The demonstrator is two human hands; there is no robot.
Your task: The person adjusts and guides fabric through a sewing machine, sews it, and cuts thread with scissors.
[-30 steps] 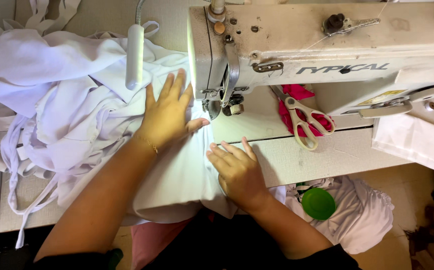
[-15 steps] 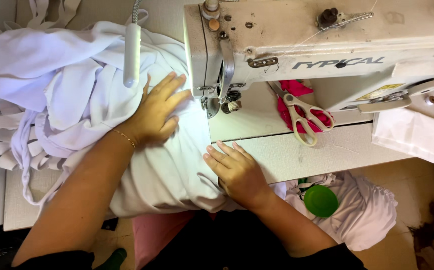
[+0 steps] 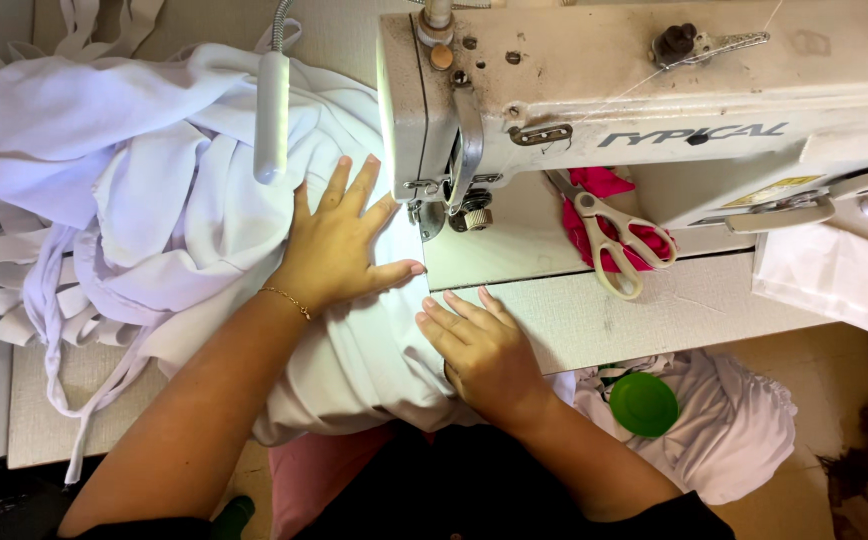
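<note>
White fabric (image 3: 184, 210) lies heaped across the left of the sewing table and runs under the needle of a cream sewing machine (image 3: 644, 110). My left hand (image 3: 339, 245) lies flat on the cloth, fingers spread, just left of the presser foot (image 3: 432, 212). My right hand (image 3: 484, 350) presses flat on the cloth's near edge in front of the needle, fingers pointing left. Neither hand grips anything. A thin gold bracelet sits on my left wrist.
Scissors (image 3: 614, 240) rest on a pink cloth under the machine arm. A tube lamp (image 3: 272, 115) hangs over the fabric. Folded white pieces (image 3: 834, 275) lie at the right. A green lid (image 3: 644, 403) sits on white cloth below the table edge (image 3: 654, 320).
The fabric has fed away from me under the needle and bunched further behind the machine. Both hands have slid forward with it, staying flat on the cloth.
</note>
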